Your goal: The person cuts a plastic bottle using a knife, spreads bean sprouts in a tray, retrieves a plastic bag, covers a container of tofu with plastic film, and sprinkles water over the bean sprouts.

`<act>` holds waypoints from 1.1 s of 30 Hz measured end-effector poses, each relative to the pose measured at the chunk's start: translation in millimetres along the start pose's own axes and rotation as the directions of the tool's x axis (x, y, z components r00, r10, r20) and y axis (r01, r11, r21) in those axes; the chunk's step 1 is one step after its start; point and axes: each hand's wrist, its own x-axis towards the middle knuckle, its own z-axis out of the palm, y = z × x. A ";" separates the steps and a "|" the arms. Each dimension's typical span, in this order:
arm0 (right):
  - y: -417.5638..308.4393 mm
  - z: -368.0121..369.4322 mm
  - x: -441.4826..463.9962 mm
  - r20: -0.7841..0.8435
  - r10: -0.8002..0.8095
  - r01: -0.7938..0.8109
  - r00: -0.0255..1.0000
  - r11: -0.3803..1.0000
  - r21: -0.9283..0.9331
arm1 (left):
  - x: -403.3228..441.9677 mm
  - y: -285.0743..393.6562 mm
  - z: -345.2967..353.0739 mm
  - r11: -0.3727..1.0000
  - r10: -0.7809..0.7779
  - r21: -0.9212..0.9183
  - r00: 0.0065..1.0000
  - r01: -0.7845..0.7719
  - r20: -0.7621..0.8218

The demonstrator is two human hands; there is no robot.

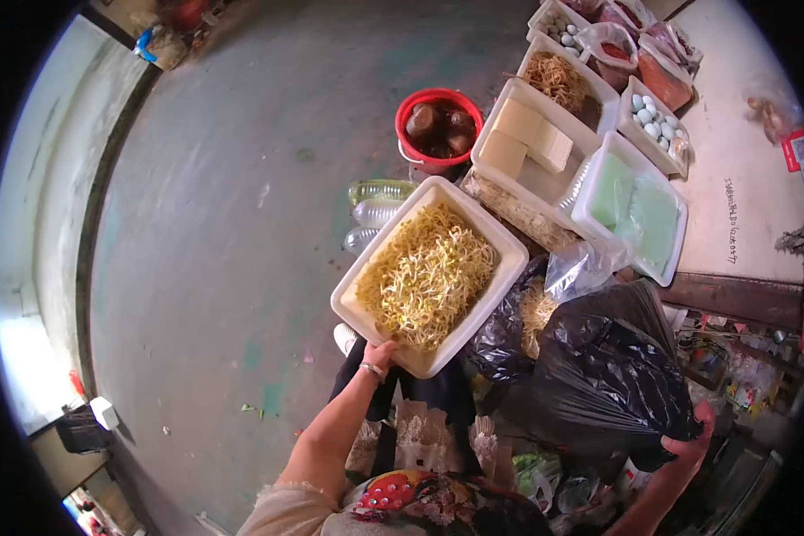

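Note:
In the head view a white plastic tub (347, 288) full of bean sprouts (429, 272) is in front of my body. My left hand (380, 356) is closed on its near rim, wearing a bracelet at the wrist. Off to the right, my right hand (693, 439) grips the gathered edge of a black plastic bag (598, 357). The bag is stretched from that hand toward the middle. Pale sprouts (537, 314) show at an opening beside the bag, partly covered by dark plastic.
A red bucket (404, 114) with dark round items stands beyond the tub, near clear plastic bottles (377, 213). Tubs of tofu (518, 134), green jelly-like blocks (634, 210) and eggs (657, 122) line the right. Clutter lies under the table edge (732, 299).

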 end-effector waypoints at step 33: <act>-59.9 278.2 -167.5 0.990 -0.029 -0.427 0.140 0.900 0.087 | -250.3 162.6 82.6 0.043 0.398 0.660 0.619 -0.750 0.677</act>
